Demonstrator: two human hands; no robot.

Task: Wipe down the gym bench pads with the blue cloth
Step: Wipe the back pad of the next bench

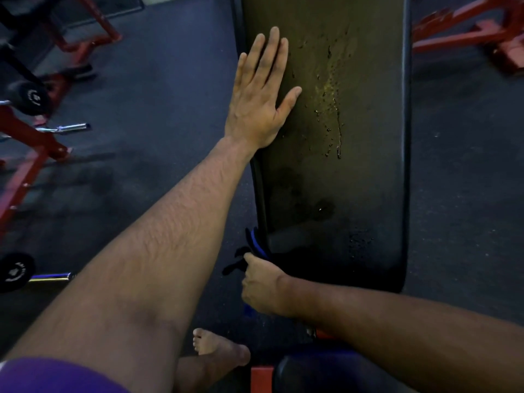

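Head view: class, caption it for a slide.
Left hand flat on wet pad; right hand grips cloth.

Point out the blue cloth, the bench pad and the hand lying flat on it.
blue cloth [259, 246]: head view, blue fold above the gripping hand.
bench pad [368, 180]: head view, bare top surface.
left hand [259, 100]: head view, back of the hand.

I cannot see the far end of the bench pad; the top edge cuts it off. My right hand covers most of the blue cloth, so its shape and size stay unclear to me. A second pad at the near edge is cut off by the bottom edge and partly hidden under my right forearm. The red frames on the far right are blurred. The marks on the weight plates at the left are too small to read.
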